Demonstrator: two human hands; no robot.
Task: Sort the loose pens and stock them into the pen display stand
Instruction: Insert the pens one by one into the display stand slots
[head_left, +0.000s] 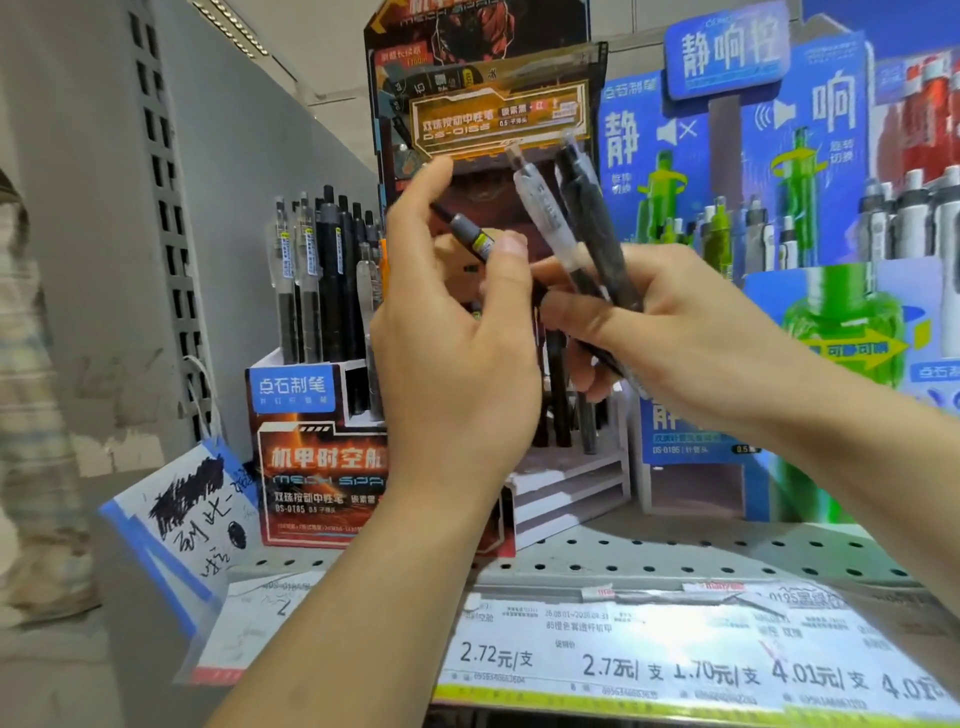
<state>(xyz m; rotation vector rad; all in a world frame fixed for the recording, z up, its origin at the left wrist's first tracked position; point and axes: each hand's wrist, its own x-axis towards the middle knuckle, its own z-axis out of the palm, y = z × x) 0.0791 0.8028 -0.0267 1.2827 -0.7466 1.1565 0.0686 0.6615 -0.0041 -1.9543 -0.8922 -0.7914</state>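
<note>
A person's left hand (457, 332) pinches a grey-barrelled pen (470, 236) while the right hand (675, 322) grips a clear pen (545, 213) and a black pen (592, 223), the pen display stand (317, 457) just behind.

1. The grey perforated shelf (675, 556) carries the red pen display stand (322, 467).
2. Just beside it, to the right, stands a blue cardboard display (696, 447).
3. Price labels (649, 660) line its front edge.
</note>
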